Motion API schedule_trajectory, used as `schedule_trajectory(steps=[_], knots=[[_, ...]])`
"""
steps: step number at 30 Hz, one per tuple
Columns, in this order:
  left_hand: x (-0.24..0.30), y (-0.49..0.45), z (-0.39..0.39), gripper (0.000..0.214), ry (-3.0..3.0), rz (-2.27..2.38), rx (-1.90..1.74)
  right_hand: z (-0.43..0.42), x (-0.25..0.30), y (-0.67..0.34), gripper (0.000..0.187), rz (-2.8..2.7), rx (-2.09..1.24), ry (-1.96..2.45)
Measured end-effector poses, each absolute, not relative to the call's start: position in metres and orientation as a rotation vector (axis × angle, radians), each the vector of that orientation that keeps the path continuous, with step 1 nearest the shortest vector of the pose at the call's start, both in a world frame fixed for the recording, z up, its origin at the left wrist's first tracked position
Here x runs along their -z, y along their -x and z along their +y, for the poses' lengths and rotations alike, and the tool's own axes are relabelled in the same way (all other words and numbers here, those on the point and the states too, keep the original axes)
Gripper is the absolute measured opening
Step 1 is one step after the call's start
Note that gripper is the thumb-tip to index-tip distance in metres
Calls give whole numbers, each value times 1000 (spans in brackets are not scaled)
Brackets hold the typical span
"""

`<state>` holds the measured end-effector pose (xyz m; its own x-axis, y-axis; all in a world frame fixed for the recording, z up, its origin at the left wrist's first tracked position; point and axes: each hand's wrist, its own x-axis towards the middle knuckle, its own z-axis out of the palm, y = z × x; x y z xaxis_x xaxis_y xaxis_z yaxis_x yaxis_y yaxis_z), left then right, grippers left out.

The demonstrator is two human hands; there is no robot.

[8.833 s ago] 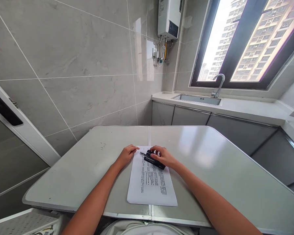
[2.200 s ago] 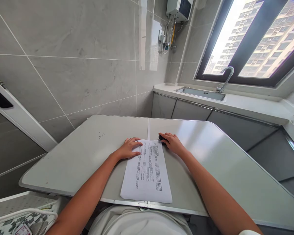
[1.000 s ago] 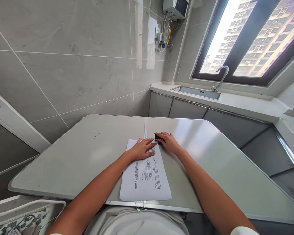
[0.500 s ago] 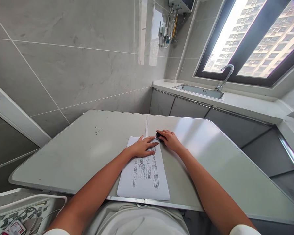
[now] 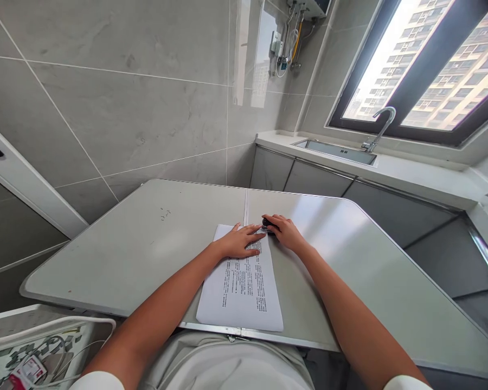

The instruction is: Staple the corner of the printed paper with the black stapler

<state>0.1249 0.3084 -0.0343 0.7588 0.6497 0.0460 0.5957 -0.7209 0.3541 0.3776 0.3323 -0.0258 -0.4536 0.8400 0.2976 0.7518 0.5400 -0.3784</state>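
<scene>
Printed paper (image 5: 239, 295) lies on the pale folding table, its near edge at the table's front. My left hand (image 5: 238, 241) rests flat on the upper part of the paper, fingers spread toward the right. At the paper's top right corner, my right hand (image 5: 285, 232) is closed around a small black stapler (image 5: 267, 222). Much of the stapler is hidden under my fingers. Whether the corner sits between its jaws cannot be made out.
Several loose staples (image 5: 165, 214) lie on the table's left half. A seam (image 5: 245, 203) runs across the table (image 5: 117, 260). A white basket (image 5: 101, 325) with cables and a small box stands at the lower left. Behind are a sink (image 5: 337, 153) and faucet (image 5: 384, 124).
The view has shifted slightly. Both hands, the paper and the stapler keep nearly the same places relative to each other.
</scene>
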Motion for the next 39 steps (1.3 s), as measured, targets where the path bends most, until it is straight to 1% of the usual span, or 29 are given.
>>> schedule_trajectory(steps=[11, 25, 31, 39], knots=[[35, -125, 308, 69, -2629, 950, -262, 328, 23, -371, 38, -2436, -113, 1360], [32, -124, 308, 70, -2634, 918, -233, 328, 22, -369, 39, -2449, -88, 1423], [38, -125, 310, 70, -2620, 937, -244, 329, 19, -364, 39, -2481, -81, 1528], [39, -122, 309, 70, -2612, 925, -272, 319, 13, -345, 32, -2529, 88, 1635]])
